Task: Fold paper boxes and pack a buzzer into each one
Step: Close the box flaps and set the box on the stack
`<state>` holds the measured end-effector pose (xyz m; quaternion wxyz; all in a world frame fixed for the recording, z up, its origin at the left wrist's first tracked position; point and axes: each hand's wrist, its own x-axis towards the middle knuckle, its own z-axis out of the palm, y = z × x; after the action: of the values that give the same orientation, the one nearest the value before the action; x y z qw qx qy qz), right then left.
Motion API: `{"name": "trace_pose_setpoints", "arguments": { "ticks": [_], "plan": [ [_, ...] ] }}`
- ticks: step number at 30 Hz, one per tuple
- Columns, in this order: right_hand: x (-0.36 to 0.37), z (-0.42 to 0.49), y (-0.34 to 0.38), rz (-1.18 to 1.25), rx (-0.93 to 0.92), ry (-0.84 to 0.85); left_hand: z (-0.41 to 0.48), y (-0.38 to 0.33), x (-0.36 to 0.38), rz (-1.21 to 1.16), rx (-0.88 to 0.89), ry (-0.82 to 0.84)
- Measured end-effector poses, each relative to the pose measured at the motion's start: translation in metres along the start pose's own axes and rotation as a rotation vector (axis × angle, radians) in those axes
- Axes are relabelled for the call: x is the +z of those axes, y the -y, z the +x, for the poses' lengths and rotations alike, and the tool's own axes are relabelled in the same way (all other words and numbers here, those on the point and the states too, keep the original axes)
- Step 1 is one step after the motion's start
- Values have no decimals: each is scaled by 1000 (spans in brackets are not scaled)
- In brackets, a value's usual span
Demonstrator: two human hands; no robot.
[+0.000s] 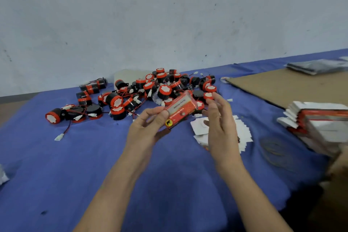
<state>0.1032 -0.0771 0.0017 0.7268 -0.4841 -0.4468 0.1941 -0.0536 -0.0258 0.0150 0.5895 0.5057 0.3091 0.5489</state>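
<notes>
Fingers of the left hand curl round the near end of a red paper box, thumb on top, holding it up off the table with its long side tilted away toward the heap. The right hand stands just beside the box's far end with its fingers spread and loose, grasping nothing; motion blur hides whether a fingertip touches the flap.

The box already has its squared shape, so the folding of this one looks largely done. Whether a buzzer is inside, and whether the far flap is tucked, I cannot tell.

Beyond the hands lies the pile of buzzers, black drums with red caps, red and black leads and white plugs, scattered loose on the blue cloth. Below the right hand sits a fan of white paper slips. To the right a thick stack of flat box blanks waits, with a few rubber bands near it and a cardboard sheet farther back.

No finished boxes are visible anywhere on the cloth, while dozens of buzzers remain unpacked and the blank stack is tall. By that showing the job is near its start, with almost all the folding and packing still to do.
</notes>
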Motion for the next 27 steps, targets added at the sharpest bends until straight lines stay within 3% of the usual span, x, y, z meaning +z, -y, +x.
{"name": "trace_pose_setpoints", "arguments": {
  "ticks": [2, 5, 10, 12, 15, 18, 21, 23, 27],
  "plan": [
    [-20, -4, 14, 80, 61, -196, -9, -11, 41, -166, -25, 30],
    [-45, -10, 24, 19, 134, -297, -26, -43, 124, -222, -28, 206],
    [-59, -16, 19, -87, 237, -156, -66, -120, 241, 53, 181, 727],
    [-61, -13, 16, -201, 248, -99, -66, -129, 253, 206, 259, 779],
    [-59, -2, 9, -537, 232, -5, -42, -115, 224, 310, 256, 644],
    [-57, 9, 4, -910, 195, 176, -7, -73, 160, 417, 177, 378],
    [-53, 20, -5, -1059, 172, 304, 20, -16, 93, 692, 111, 123],
    [-49, 28, -14, -1150, 165, 340, 25, 21, 57, 745, 27, 14],
    [-47, 41, -38, -1262, 278, 442, 33, 65, 19, 802, -100, -29]
  ]
}}
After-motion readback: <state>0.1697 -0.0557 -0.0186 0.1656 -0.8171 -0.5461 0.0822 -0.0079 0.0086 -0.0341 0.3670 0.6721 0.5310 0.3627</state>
